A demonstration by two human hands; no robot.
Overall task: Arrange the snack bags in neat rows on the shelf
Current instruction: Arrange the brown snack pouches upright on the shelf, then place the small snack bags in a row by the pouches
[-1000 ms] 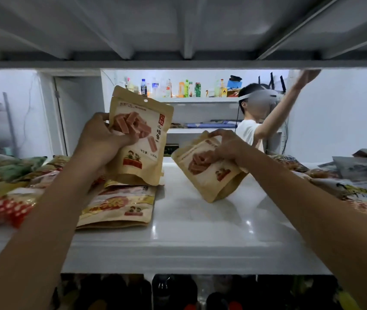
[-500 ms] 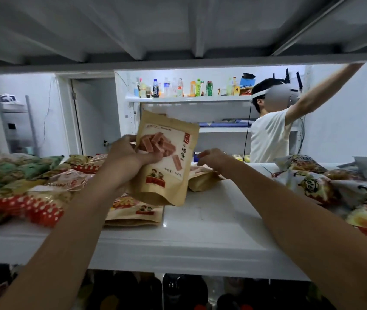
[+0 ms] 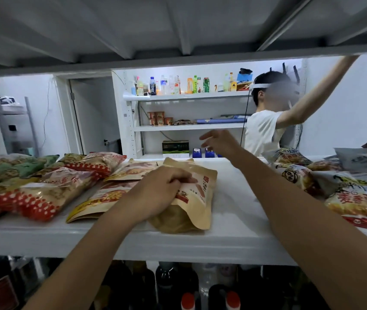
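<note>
— While the left hand (image 3: 158, 193) rests on the brown pouch (image 3: 198, 198), is it gripping?
— Yes, fingers curled onto it. The pouch lies at the shelf's (image 3: 178, 245) front edge, just beside other snack bags (image 3: 43, 193).
— And the right hand (image 3: 220, 142)?
— Fingers spread, holding nothing, above the back edge.

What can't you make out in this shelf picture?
Head view:
Tan kraft-paper pouch: front print largely covered by the left hand gripping it.
Second tan pouch behind: mostly hidden by the front pouch.
Dark bottles under the white shelf: labels too dim, cut by bottom edge.
Colourful bags at right: cropped by the frame edge.
</note>
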